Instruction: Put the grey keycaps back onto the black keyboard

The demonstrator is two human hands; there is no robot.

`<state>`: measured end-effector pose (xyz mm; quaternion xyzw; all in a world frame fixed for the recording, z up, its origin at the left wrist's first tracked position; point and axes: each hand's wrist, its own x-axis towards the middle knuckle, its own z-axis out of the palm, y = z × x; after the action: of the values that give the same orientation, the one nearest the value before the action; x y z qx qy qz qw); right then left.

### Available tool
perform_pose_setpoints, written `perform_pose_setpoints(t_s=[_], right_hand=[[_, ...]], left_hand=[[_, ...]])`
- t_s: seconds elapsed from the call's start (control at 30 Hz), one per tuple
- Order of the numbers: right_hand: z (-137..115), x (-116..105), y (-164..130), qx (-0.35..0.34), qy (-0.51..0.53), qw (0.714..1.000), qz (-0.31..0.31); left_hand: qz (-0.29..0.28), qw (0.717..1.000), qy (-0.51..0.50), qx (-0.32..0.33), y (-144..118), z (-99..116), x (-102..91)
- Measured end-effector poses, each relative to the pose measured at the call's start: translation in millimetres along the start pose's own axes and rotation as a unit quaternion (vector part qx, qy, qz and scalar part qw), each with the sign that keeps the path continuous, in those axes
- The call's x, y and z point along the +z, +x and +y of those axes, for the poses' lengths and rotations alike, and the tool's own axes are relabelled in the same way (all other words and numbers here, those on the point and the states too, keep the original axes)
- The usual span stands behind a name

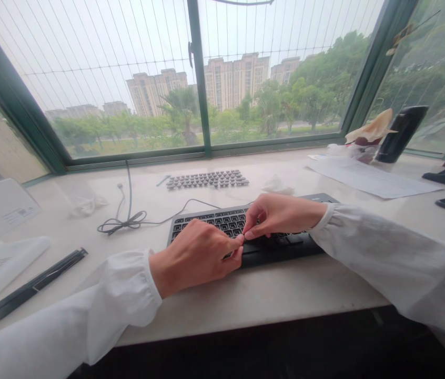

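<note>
Two wide window panes (277,105) in a green frame rise behind a pale table (191,318), the broad surface that carries everything else. On it, near the front edge and partly covered by the hands, lies a dark keyboard (228,223), with square key seats showing in rows. A white sheet of paper (376,176) lies farther back to the right. The left hand (199,258) and the right hand (280,216), both in white sleeves, meet over the keyboard. Their fingers are drawn in narrow, thumb and fingertips nearly together; I cannot tell what, if anything, they hold. A thin coiled cable (123,225) lies to the keyboard's left. Smallest are the loose keycaps (209,180), set out in rows behind the keyboard.
</note>
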<state>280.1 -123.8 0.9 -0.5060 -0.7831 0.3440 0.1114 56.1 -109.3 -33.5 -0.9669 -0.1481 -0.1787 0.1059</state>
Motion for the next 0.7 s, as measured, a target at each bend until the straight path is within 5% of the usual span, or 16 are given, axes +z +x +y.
perform_pose_setpoints(t_s=[0.7], right_hand=[[-5.1,2.5,1.5,0.028,-0.041,0.998,0.041]], left_hand=[[0.002,0.999,0.019,0.028,0.5,-0.7,-0.2]])
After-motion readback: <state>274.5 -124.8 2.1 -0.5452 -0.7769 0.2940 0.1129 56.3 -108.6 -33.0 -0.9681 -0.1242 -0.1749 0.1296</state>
